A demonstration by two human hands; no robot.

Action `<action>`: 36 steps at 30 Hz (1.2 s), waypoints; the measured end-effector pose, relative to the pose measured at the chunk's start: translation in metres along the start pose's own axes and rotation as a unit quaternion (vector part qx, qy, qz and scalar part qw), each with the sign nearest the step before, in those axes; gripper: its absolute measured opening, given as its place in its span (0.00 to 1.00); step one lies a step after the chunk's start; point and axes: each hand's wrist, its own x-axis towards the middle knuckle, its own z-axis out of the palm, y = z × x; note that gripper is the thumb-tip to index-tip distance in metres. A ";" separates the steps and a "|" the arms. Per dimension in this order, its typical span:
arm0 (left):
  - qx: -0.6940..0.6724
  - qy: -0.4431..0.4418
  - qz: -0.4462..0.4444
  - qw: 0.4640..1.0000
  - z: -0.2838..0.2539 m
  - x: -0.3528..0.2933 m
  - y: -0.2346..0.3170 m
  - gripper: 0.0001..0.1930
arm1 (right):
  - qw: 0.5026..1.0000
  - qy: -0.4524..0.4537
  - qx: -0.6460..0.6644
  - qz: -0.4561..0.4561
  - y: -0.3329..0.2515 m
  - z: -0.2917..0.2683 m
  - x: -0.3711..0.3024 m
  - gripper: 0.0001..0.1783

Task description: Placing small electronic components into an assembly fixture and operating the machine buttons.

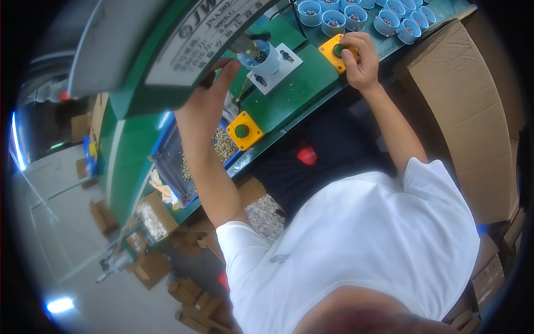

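My right hand point(361, 58) is closed round the far right edge of a yellow push-button box point(332, 49), its thumb by the round green button. My left hand point(214, 86) is raised beside a light blue plastic cup point(267, 60). The green press head point(161, 92) hides most of its fingers; one digit points toward the cup. That cup stands under the press's metal ram point(250, 47), on a white fixture plate point(281, 69) with dark clamps. A second yellow push-button box point(245, 131) sits below my left hand, untouched.
Several blue cups point(356, 18) holding small metal parts stand at the back right of the green bench point(289, 100). A blue-rimmed tray point(186, 167) of small brass-coloured parts lies at left, gloves point(162, 189) beside it. A large cardboard sheet point(467, 117) stands at right.
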 end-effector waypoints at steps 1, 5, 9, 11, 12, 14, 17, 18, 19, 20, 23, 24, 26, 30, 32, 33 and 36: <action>0.002 0.000 0.002 1.000 0.000 0.004 0.004 0.08 | 1.000 -0.001 -0.005 -0.005 0.000 0.000 0.000 0.08; 0.101 -0.061 -0.024 0.993 0.005 0.018 0.014 0.11 | 1.000 0.001 -0.002 0.004 0.000 0.000 0.001 0.07; 0.156 -0.137 0.017 0.978 0.015 0.035 0.008 0.13 | 1.000 0.002 0.005 0.013 -0.003 0.000 0.000 0.07; 0.148 -0.131 0.059 0.979 0.019 0.037 -0.001 0.14 | 1.000 0.002 0.003 0.013 -0.003 0.002 0.001 0.07; 0.144 -0.128 0.079 0.978 0.018 0.037 -0.003 0.14 | 1.000 0.001 0.003 0.012 -0.003 0.004 0.002 0.06; 0.131 -0.139 0.070 0.979 0.017 0.036 0.004 0.13 | 1.000 -0.005 0.001 0.011 -0.002 0.002 0.003 0.06; 0.107 -0.158 0.050 0.980 0.007 0.019 0.007 0.12 | 1.000 0.000 -0.001 0.008 -0.003 0.000 0.002 0.06; 0.057 -0.088 0.057 0.993 0.007 0.002 -0.004 0.12 | 1.000 -0.001 0.001 0.004 -0.002 -0.001 0.003 0.06; 0.002 -0.024 0.069 0.997 0.012 -0.015 -0.021 0.11 | 1.000 0.000 0.000 0.006 -0.002 -0.006 0.001 0.06; -0.002 0.031 0.066 0.997 0.013 -0.041 -0.042 0.11 | 1.000 0.003 0.006 0.008 -0.005 -0.005 0.002 0.07; 0.069 0.133 0.029 0.988 0.034 -0.116 -0.083 0.08 | 1.000 0.008 0.005 -0.001 0.000 -0.004 0.006 0.07; 0.070 0.130 0.031 0.989 0.037 -0.118 -0.093 0.08 | 1.000 0.004 0.011 -0.012 0.000 -0.003 0.007 0.08; 0.089 0.160 0.052 0.982 0.038 -0.138 -0.099 0.08 | 0.998 -0.028 0.047 -0.026 -0.002 0.001 0.003 0.08; 0.209 0.107 0.171 0.957 0.020 -0.122 -0.090 0.08 | 0.990 -0.041 -0.082 -0.106 -0.004 -0.004 0.006 0.11; 0.214 0.085 0.172 0.958 0.012 -0.104 -0.085 0.09 | 0.988 -0.073 -0.076 -0.114 0.005 -0.011 0.010 0.11; 0.214 0.043 0.192 0.957 0.004 -0.108 -0.085 0.09 | 0.986 -0.088 -0.088 -0.109 0.002 -0.009 0.008 0.12; 0.160 0.063 0.091 0.981 -0.019 -0.113 -0.114 0.08 | 0.998 -0.040 0.011 -0.044 0.000 0.002 0.000 0.12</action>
